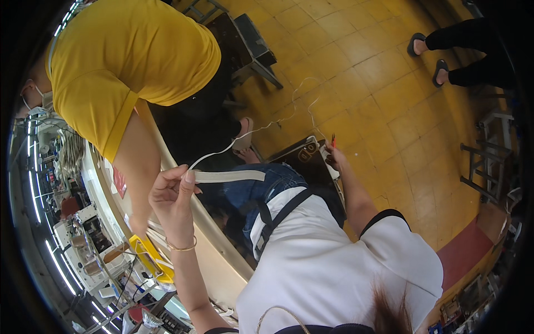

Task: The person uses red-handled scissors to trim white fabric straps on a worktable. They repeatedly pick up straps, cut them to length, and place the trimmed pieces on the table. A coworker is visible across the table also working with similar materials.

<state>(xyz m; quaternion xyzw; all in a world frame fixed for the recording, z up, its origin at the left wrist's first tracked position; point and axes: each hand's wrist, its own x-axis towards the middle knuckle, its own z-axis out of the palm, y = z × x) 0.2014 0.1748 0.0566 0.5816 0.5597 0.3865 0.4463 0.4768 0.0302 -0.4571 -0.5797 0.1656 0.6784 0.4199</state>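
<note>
My left hand (175, 192) is raised over the edge of the long table, thumb and fingertips pinching a flat off-white strip (231, 176). The strip's free end sticks out to the right, above my jeans. From the same pinch a thin white cord (219, 150) runs off across the floor and curves back toward my right side. My right hand (332, 157) is low beside a dark wooden stool or box (311, 158), its fingers closed round a small red tool with a dark tip (334, 141); its exact kind is too small to make out.
A co-worker in a yellow shirt (139, 55) leans over the table (222, 259) at left. Sewing machines (92, 236) and a yellow tray-like piece (147, 259) are beyond. A dark stool (247, 50) stands behind the co-worker. Another person's feet (439, 72) are on the tiled floor (384, 128).
</note>
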